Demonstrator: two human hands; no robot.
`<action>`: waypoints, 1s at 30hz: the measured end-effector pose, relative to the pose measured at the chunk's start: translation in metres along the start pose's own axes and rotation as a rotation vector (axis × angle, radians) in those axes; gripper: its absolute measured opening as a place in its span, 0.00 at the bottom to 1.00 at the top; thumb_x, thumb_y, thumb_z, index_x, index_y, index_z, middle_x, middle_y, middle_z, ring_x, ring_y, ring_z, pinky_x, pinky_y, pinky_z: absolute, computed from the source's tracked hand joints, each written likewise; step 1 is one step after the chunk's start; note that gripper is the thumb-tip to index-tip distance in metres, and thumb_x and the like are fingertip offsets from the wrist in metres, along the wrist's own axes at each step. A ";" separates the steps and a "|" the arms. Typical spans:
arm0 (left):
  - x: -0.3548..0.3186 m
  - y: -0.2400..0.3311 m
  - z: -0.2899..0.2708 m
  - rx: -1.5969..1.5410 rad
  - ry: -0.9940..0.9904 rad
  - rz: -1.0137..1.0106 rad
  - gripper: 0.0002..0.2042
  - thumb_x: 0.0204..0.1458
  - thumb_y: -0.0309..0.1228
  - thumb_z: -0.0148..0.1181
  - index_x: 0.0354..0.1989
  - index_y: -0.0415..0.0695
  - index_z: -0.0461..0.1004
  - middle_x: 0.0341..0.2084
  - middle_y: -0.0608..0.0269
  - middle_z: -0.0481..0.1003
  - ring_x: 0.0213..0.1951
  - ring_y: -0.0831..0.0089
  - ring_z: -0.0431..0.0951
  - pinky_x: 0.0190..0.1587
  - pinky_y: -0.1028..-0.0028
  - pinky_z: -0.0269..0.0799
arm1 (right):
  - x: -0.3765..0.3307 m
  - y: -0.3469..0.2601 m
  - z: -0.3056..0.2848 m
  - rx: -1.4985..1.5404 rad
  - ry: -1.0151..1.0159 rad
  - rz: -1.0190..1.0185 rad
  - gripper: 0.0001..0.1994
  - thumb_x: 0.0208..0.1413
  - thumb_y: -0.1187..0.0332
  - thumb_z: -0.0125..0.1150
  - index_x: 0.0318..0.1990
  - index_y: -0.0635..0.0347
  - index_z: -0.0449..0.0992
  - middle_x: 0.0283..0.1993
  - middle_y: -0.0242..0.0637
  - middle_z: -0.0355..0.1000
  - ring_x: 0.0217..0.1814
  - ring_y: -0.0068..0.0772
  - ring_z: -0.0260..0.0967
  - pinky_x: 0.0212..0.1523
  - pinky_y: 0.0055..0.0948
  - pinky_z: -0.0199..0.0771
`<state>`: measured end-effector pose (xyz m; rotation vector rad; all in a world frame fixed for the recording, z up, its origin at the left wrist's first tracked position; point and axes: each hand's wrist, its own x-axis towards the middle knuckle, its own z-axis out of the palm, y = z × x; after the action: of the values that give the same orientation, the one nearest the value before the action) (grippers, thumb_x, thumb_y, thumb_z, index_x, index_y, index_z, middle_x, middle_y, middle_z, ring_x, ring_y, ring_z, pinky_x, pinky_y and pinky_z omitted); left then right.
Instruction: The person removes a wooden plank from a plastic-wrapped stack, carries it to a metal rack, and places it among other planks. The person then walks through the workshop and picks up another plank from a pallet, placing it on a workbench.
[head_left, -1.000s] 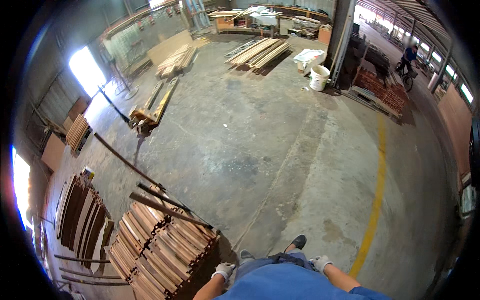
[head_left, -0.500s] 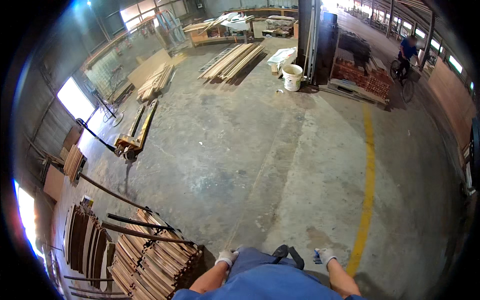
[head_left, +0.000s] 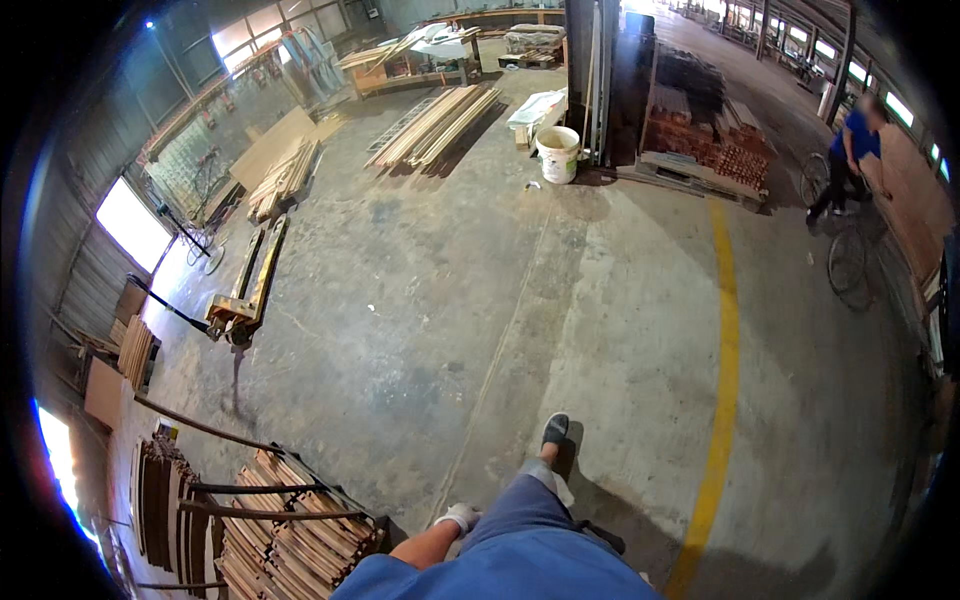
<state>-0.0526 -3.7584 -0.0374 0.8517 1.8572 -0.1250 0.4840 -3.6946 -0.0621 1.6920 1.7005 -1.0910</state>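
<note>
My left hand, in a light work glove, hangs beside my thigh. Its fingers look loosely bent and partly apart, and nothing shows in them. Nearest to it on the left is a stack of curved wooden slats, with dark metal bars standing out across it; hand and stack do not touch. My right hand is out of sight behind my blue shirt. One foot in a dark shoe is stepped forward on the concrete floor.
A yellow pallet jack stands at the left. Ahead lie long planks, a white bucket and a pallet of reddish wood pieces. A yellow floor line runs along the right. A person is with a bicycle at far right.
I have stepped forward, and one foot has come into view. My right hand has swung out of view. The person with the bicycle has come nearer along the right.
</note>
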 end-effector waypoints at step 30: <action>0.251 0.431 -0.202 0.375 0.061 0.186 0.20 0.62 0.47 0.47 0.53 0.52 0.78 0.55 0.51 0.76 0.58 0.49 0.74 0.60 0.46 0.67 | 0.259 0.009 -0.410 0.278 0.111 0.069 0.20 0.52 0.52 0.71 0.45 0.56 0.79 0.39 0.48 0.79 0.40 0.42 0.78 0.42 0.39 0.79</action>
<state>0.0007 -3.2229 -0.0328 1.2945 1.8280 -0.3411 0.5423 -3.2133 -0.0466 2.0006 1.6006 -1.2697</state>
